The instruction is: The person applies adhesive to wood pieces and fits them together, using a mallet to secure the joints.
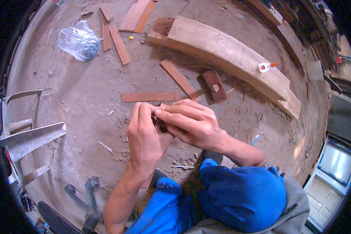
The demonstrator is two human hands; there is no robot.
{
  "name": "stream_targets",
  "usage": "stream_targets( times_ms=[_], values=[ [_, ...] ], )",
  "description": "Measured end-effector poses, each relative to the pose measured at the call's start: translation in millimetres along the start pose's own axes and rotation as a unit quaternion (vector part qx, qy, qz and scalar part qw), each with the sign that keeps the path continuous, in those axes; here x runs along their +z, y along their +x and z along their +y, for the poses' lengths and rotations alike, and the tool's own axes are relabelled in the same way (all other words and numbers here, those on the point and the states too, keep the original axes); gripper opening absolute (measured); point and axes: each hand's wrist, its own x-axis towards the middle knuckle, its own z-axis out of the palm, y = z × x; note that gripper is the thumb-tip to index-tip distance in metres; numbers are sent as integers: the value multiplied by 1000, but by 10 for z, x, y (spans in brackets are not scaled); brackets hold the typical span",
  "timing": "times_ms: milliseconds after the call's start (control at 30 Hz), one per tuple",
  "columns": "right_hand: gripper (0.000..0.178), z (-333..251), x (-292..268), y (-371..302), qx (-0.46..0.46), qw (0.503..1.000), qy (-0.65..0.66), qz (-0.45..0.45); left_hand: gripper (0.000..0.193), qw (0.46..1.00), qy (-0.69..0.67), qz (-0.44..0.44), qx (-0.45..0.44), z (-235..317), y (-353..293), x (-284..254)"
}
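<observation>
My left hand (144, 134) and my right hand (195, 121) are closed together in front of my knees, their fingertips meeting. Between them they grip a piece of wood (162, 105), of which only a small light-brown end shows past the fingers; the rest is hidden. Just beyond my hands, a reddish-brown wooden strip (150, 96) lies crosswise on the ground. A second strip (179, 79) slants beside it, with small dark holes near its end. To the right of these sits a reddish wooden block with an opening (211, 80), like a hand plane.
A thick pale timber beam (230, 46) lies at the far right, bearing a white glue bottle with an orange tip (267, 67). More reddish boards (134, 15) and a clear plastic bag (80, 41) lie at the far left. A metal frame (35, 136) stands at left.
</observation>
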Motion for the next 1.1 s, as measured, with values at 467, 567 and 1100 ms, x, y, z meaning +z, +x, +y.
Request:
stream_targets(
  times_ms=[467, 567, 1100],
  values=[
    [40, -50, -53, -40, 10, 999, -31, -13, 38, 991, -128, -15, -29, -78, -42, -22],
    [41, -48, -103, -46, 12, 999, -25, -23, 32, 989, -141, 1, -42, -57, -42, 8],
    [47, -123, -199, -38, 56, 996, -7, -64, 14, 986, -167, -12, -12, -210, -29, -7]
  ],
)
